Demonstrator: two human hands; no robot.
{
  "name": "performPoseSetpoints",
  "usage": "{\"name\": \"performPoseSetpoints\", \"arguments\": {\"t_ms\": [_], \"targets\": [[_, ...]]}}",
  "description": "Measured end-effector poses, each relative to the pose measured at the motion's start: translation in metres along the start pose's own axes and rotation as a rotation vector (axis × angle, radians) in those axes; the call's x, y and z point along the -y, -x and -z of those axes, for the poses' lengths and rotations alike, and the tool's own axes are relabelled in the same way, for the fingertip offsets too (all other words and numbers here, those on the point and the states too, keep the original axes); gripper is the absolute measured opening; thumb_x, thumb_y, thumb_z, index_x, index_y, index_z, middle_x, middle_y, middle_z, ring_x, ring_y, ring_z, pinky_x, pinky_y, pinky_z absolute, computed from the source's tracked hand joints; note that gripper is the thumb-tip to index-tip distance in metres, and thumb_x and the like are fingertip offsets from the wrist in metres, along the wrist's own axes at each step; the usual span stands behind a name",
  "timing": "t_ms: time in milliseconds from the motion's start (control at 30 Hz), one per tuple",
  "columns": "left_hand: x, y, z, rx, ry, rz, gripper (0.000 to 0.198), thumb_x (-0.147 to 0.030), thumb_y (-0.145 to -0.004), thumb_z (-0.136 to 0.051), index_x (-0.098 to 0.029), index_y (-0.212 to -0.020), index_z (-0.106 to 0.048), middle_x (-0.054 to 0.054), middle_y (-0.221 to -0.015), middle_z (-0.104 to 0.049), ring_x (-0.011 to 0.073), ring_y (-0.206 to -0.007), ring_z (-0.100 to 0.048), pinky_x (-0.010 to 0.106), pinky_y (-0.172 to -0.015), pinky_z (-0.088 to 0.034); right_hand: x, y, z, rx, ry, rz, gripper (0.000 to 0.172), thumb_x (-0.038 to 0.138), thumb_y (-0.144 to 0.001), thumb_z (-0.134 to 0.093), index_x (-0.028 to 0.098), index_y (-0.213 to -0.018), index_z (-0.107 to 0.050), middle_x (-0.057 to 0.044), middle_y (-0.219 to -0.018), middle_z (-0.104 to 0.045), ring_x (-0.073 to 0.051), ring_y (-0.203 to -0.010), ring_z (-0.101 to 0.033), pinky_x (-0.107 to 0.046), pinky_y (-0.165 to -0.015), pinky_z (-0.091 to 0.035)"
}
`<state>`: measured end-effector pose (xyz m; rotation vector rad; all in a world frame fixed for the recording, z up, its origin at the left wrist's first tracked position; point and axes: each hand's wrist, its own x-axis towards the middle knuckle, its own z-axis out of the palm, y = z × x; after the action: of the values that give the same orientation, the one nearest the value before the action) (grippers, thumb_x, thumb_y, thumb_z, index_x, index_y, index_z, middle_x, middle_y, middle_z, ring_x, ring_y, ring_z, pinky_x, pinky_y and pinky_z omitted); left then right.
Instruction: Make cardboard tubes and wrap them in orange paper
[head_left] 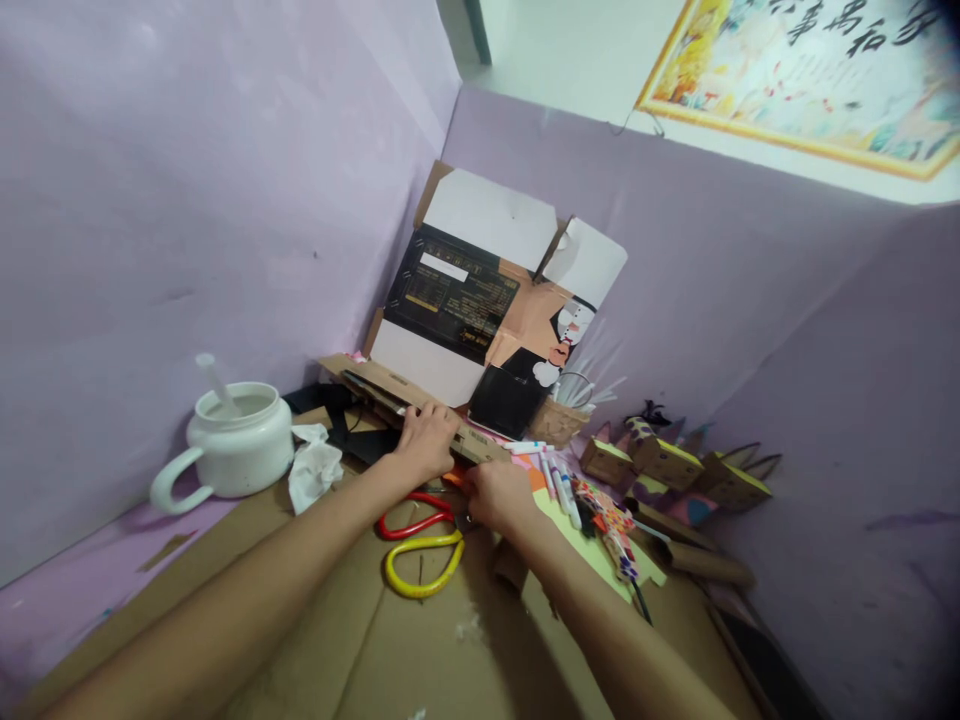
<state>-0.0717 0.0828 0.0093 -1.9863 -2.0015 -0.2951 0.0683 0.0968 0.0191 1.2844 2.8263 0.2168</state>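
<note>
Purple walls enclose a tabletop covered by a cardboard sheet, with a folded cardboard piece at the back, in front of an opened-out box. The left hand has its fingers bent over this piece, its thumb not clearly visible, while the right hand has a narrow, curled grip near the front edge; whether either grip holds the piece cannot be told. For good control, support the piece at two points, apply even pressure to avoid creasing, and position the knuckles clear of the scissors just beside the right hand.
</note>
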Motion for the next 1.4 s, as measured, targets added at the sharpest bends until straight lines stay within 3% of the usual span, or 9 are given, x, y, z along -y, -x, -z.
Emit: {"name": "performPoseSetpoints", "arguments": {"t_ms": [300,600,800,1033,1200,1400], "targets": [[0.004,-0.003,0.009,0.077,0.009,-0.027,0.031,-0.032,-0.087,-0.054,-0.016,-0.115,-0.054,0.008,-0.118,-0.056,0.0223,-0.102,-0.057,0.045,-0.085,-0.048,-0.014,-0.005,0.011,0.063,-0.08,-0.043,0.024,0.03,-0.08,-0.049,0.029,-0.085,-0.073,-0.004,-0.086,-0.072,-0.021,-0.077,-0.065,-0.026,-0.058,-0.04],[0.003,0.002,0.023,0.154,0.07,-0.041,0.03,-0.031,-0.087,-0.055,-0.016,-0.113,-0.055,0.008,-0.117,-0.057,0.0218,-0.1,-0.058,0.044,-0.084,-0.049,-0.02,-0.005,0.006,0.084,-0.14,-0.034,0.026,0.027,-0.08,-0.049,0.028,-0.092,-0.072,-0.004,-0.09,-0.073,-0.021,-0.082,-0.064,-0.026,-0.059,-0.039],[0.004,0.005,0.02,0.077,0.196,-0.036,0.032,-0.031,-0.088,-0.054,-0.017,-0.116,-0.053,0.008,-0.116,-0.057,0.0211,-0.098,-0.059,0.042,-0.082,-0.05,-0.023,-0.005,0.003,0.104,-0.162,-0.044,0.025,0.029,-0.085,-0.048,0.024,-0.095,-0.07,-0.006,-0.089,-0.072,-0.021,-0.082,-0.065,-0.027,-0.062,-0.041],[0.017,-0.003,0.011,-0.012,0.329,0.047,0.028,-0.031,-0.088,-0.053,-0.018,-0.113,-0.055,0.008,-0.12,-0.056,0.0216,-0.103,-0.056,0.044,-0.087,-0.048,-0.024,-0.004,0.001,0.15,-0.172,-0.036,0.024,0.035,-0.09,-0.05,0.015,-0.094,-0.063,-0.004,-0.092,-0.067,-0.017,-0.083,-0.063,-0.037,-0.077,-0.049],[0.029,-0.006,0.006,0.09,0.408,0.087,0.028,-0.031,-0.088,-0.053,-0.017,-0.112,-0.056,0.007,-0.115,-0.058,0.0207,-0.097,-0.059,0.041,-0.082,-0.05,-0.025,-0.004,0.001,0.173,-0.172,-0.028,0.022,0.033,-0.091,-0.051,0.015,-0.099,-0.061,-0.005,-0.098,-0.064,-0.017,-0.087,-0.062,-0.038,-0.078,-0.051],[0.012,0.006,0.009,0.304,0.463,-0.158,0.026,-0.032,-0.087,-0.054,-0.015,-0.108,-0.058,0.006,-0.108,-0.061,0.0194,-0.091,-0.061,0.038,-0.077,-0.052,-0.027,-0.005,0.0,0.195,-0.18,-0.03,0.024,0.031,-0.09,-0.052,0.016,-0.107,-0.058,-0.006,-0.108,-0.061,-0.019,-0.091,-0.061,-0.038,-0.078,-0.052]]}}
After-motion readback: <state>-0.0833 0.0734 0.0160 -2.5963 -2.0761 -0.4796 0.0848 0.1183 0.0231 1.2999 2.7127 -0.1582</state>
